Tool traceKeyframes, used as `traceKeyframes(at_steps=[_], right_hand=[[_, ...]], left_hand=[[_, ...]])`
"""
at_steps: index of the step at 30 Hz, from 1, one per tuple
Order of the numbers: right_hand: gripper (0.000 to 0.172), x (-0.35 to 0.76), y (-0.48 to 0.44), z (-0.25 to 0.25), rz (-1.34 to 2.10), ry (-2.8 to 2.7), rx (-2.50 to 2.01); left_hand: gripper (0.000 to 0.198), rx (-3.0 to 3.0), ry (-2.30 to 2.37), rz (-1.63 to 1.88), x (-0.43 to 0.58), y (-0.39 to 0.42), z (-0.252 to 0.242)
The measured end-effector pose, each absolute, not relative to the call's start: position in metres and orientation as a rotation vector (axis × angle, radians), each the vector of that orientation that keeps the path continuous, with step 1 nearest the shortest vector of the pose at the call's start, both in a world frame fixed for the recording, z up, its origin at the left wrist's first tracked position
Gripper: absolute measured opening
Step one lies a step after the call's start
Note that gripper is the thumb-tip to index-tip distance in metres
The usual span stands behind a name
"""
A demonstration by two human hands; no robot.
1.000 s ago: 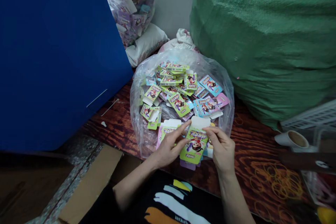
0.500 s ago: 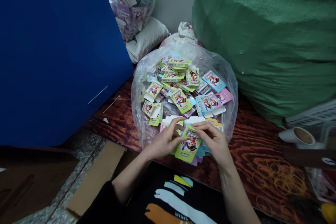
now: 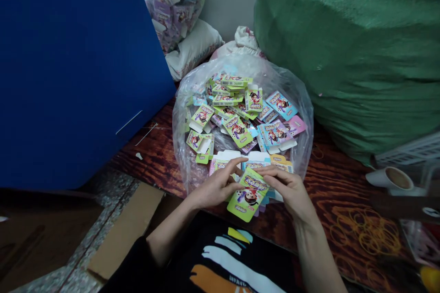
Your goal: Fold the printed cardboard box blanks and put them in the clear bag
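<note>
A small green printed carton (image 3: pixel 245 199) is held between my two hands, tilted, its cartoon-figure face towards me. My left hand (image 3: pixel 213 187) grips its left edge, thumb on the near side. The fingers of my right hand (image 3: pixel 290 187) close over its upper right end. No white flap shows on this carton. Right beneath it lie flat cartons, among them a blue one (image 3: pixel 256 158) and a yellow one (image 3: pixel 280 160), with white flaps showing. Beyond my hands, an open clear plastic bag (image 3: pixel 180 160) holds many loose cartons in green, blue and pink.
A blue panel (image 3: pixel 79 73) stands at left, a big green sack (image 3: pixel 347 55) at right. Rubber bands (image 3: pixel 376 233) and a cup (image 3: pixel 388 177) are on the wood-patterned surface (image 3: pixel 319 197). Behind are a white sack (image 3: pixel 195 48) and another bag of cartons (image 3: pixel 172 9).
The white flap at the green carton's top end has gone from sight. The carton sits slightly lower and more tilted. My right hand has shifted a little to the right.
</note>
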State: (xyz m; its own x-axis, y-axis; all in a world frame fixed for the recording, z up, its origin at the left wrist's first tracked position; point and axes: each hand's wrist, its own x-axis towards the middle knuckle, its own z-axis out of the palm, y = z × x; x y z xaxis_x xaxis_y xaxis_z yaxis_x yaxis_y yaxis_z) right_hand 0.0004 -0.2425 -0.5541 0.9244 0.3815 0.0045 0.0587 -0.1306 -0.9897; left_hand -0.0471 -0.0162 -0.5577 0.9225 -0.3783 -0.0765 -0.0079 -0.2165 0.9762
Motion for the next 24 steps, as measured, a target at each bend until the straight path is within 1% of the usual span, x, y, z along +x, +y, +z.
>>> traceKeyframes(at_steps=[2,5,7,12,15,18,20,22,24], right_hand=[[0.02,-0.006,-0.247,-0.557,0.256,-0.408,-1.745],[0.018,-0.015,-0.25,-0.562,0.229,-0.492,-1.822],[0.018,-0.021,-0.249,-0.563,0.215,-0.492,-1.851],[0.021,-0.025,-0.254,-0.564,0.226,-0.379,-1.833],[0.029,-0.01,-0.275,-0.573,0.105,-0.118,-1.844],[0.037,0.008,-0.299,-0.59,-0.144,0.192,-2.008],[0.041,0.015,-0.308,-0.603,-0.176,0.256,-2.216],[0.048,0.017,-0.307,-0.612,-0.11,0.235,-2.42],[0.058,0.015,-0.302,-0.616,-0.045,0.224,-2.568]], left_hand=[[0.063,1.779,-0.325,-0.347,-0.047,-0.015,-0.558],[0.047,1.837,-0.484,-0.339,-0.045,-0.014,-0.556],[0.041,1.862,-0.554,-0.357,-0.044,-0.015,-0.554],[0.039,1.883,-0.585,-0.42,-0.032,-0.015,-0.552],[0.039,1.888,-0.51,-0.299,0.005,-0.003,-0.539],[0.047,1.859,-0.31,0.098,0.064,0.017,-0.52],[0.064,1.878,-0.242,0.367,0.099,0.03,-0.508],[0.075,1.871,-0.263,0.429,0.119,0.039,-0.498],[0.071,1.831,-0.309,0.341,0.12,0.046,-0.484]])
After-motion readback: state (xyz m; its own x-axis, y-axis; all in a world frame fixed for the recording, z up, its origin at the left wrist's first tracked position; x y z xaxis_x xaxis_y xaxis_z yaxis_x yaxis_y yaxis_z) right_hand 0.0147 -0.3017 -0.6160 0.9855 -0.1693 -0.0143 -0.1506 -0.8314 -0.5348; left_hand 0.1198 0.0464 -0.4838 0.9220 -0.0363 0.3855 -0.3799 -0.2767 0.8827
